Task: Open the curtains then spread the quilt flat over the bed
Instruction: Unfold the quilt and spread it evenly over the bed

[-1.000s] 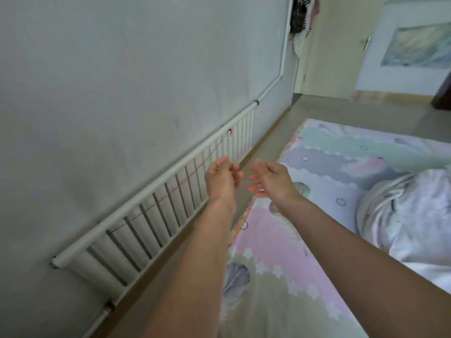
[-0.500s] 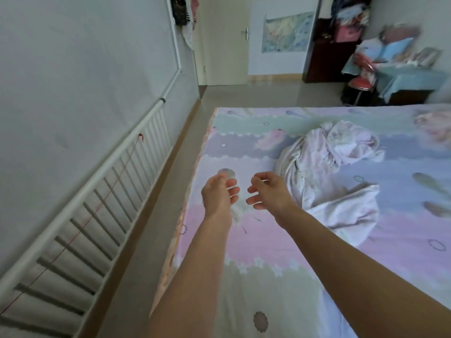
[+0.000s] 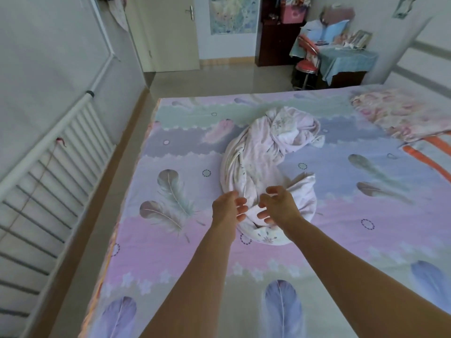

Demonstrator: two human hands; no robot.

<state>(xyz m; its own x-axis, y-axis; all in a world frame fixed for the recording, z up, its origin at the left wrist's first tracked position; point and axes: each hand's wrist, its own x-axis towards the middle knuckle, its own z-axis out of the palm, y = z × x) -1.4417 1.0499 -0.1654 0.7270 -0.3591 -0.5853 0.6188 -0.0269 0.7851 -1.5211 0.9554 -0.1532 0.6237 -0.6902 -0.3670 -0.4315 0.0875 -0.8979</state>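
- Two hands, left hand and right hand, fingers loosely spread, holding nothing, over the near end of the quilt.
- Quilt: crumpled, mid-bed.
- Radiator: left wall.

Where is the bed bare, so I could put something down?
Bare sheet lies left of the crumpled quilt up to the bed's edge, and right of it before the flowered bedding. The middle is crowded: quilt, left hand and right hand.

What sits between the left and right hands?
Head view: only the near end of the bunched quilt shows in the gap between the left hand and right hand; neither hand grips it.
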